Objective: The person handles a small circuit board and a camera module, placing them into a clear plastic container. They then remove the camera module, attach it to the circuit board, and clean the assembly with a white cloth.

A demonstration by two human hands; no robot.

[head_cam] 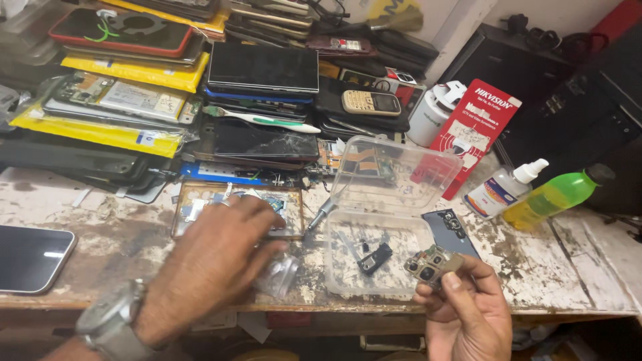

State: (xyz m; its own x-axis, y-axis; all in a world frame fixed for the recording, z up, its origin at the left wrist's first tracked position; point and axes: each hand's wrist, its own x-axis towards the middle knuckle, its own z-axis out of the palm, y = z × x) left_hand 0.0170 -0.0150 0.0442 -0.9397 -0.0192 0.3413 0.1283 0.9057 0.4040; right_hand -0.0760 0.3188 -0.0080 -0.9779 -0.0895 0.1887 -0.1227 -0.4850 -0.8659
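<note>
My right hand (466,311) pinches a small grey phone camera module (433,264) with several lenses, held at the near right corner of an open clear plastic box (348,281). My left hand (212,261), with a wristwatch (110,322), reaches palm down over the bench, fingers spread above an opened phone with bare circuit parts (188,208). A small clear plastic bag (279,274) lies just under its fingertips. The box holds a small black part (374,258) and tiny bits. Its lid (396,172) stands up behind it.
Stacks of phones and screens (262,68) fill the back of the worn bench. A dark phone (30,257) lies at the left edge. A dark blue phone back cover (455,230), a white spray bottle (505,188), a green bottle (555,195), a red package (476,124) and a toothbrush (267,121) stand around.
</note>
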